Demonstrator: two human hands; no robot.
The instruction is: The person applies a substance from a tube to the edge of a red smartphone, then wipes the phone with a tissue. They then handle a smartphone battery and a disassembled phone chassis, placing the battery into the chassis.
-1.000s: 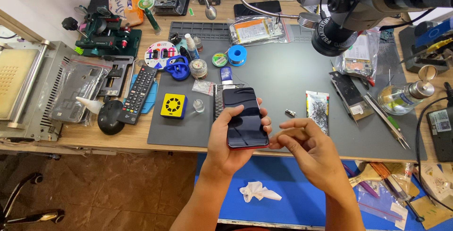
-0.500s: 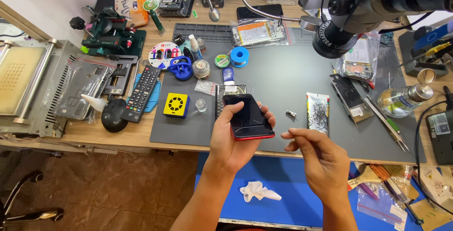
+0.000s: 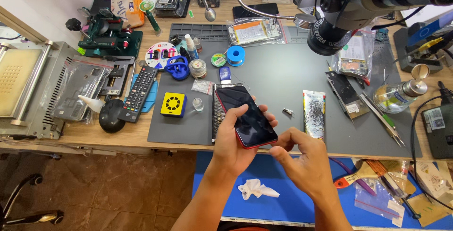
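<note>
My left hand [image 3: 232, 142] grips a red smartphone [image 3: 245, 115] with a dark, blank screen, held tilted above the front edge of the grey work mat [image 3: 283, 80]. My right hand [image 3: 302, 158] hovers just right of the phone's lower corner, thumb and forefinger pinched together near its edge. Whether anything small sits between those fingers is too small to tell. A tiny metal part [image 3: 288, 111] lies on the mat just beyond the right hand.
A microscope head [image 3: 349, 9] hangs over the mat's far right. On the desk lie a remote control [image 3: 139, 87], yellow square tool [image 3: 173, 104], blue suction cup [image 3: 178, 66], patterned sachet [image 3: 314, 113], tweezers [image 3: 382, 117] and glass bottle [image 3: 396, 94]. A white tissue [image 3: 257, 189] lies on the blue surface below.
The phone has tilted so its top points further left. My right hand has drawn slightly away from the phone's lower edge and stays pinched.
</note>
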